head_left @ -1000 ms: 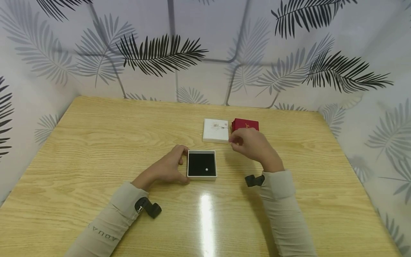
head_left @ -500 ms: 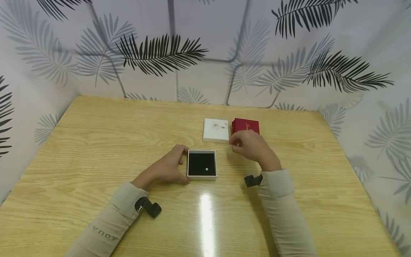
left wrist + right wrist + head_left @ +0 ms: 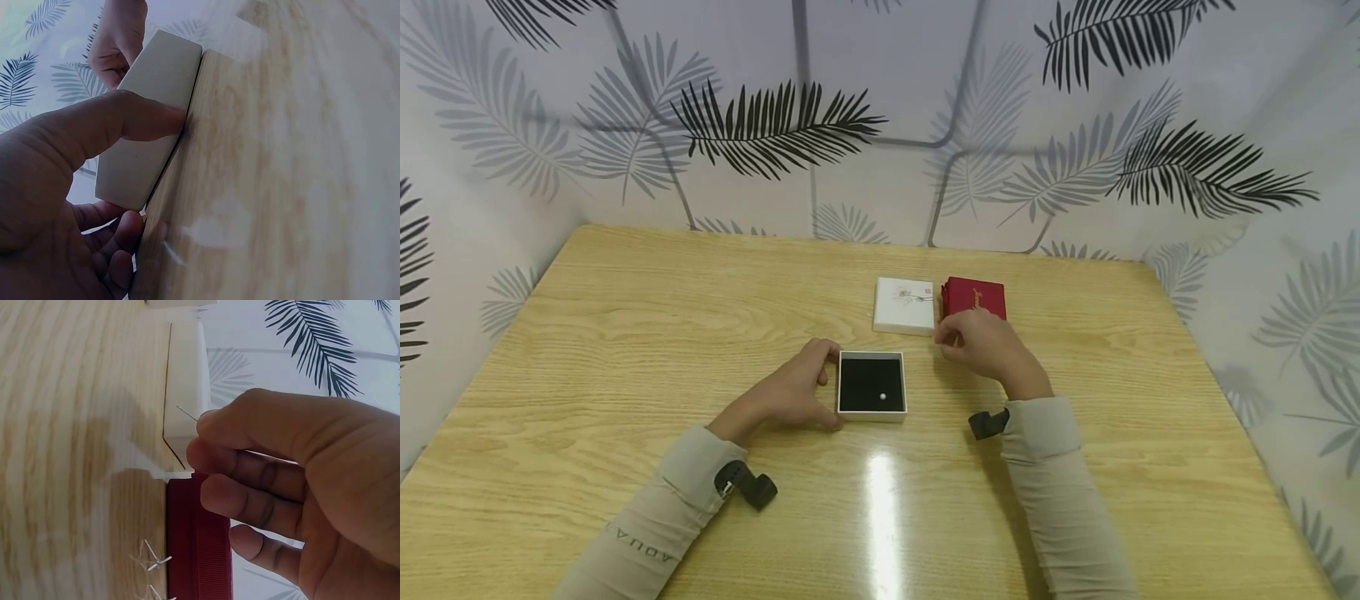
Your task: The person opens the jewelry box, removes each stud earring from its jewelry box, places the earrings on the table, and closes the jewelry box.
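Together, left hand (image 3: 792, 390) gripping a black-lined white box (image 3: 871, 416), right hand (image 3: 988, 346) pinching a thin pin-like piece (image 3: 187, 413), red box (image 3: 988, 294) beyond, far right.

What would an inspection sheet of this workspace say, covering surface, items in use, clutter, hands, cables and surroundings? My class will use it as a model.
Surface: wood-grain table, with a bright glare streak near the front.
Items in use: open white box with a black insert and a small white bead on it; thin pin-like piece.
Clutter: printed white box or lid, unclear which; red box beside it, partly hidden by a hand.
Hands: left hand holds the open box's left side; right hand pinches the pin-like piece.
Cables: nothing seen.
Surroundings: leaf-patterned backdrop.
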`<act>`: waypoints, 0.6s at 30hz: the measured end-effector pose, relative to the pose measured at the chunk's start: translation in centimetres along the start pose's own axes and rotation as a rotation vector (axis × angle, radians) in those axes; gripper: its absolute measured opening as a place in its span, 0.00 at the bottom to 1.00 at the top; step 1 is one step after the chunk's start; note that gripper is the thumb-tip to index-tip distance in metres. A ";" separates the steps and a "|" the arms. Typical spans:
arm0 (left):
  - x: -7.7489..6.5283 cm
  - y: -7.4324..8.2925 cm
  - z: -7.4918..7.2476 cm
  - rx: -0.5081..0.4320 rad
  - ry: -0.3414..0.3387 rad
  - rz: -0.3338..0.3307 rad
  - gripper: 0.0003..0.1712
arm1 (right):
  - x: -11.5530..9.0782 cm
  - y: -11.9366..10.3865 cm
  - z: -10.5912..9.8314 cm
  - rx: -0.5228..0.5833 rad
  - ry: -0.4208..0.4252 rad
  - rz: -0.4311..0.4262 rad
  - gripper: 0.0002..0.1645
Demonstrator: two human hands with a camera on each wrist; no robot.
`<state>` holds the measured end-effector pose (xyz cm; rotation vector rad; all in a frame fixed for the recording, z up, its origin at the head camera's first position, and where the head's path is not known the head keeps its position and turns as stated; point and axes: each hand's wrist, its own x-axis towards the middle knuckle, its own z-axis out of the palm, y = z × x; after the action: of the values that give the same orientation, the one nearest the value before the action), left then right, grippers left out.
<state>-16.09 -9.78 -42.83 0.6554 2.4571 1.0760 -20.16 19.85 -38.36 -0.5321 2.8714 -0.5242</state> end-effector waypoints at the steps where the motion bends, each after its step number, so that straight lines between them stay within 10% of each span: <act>1: 0.0 0.0 0.0 0.002 0.000 0.000 0.50 | 0.0 0.0 0.0 -0.001 -0.003 0.003 0.07; 18: -0.1 0.1 0.0 -0.005 0.004 -0.003 0.51 | 0.1 0.2 0.4 -0.003 -0.021 0.016 0.06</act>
<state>-16.00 -9.78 -42.70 0.6488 2.4570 1.0828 -20.17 19.84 -38.83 -0.5122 2.8542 -0.5083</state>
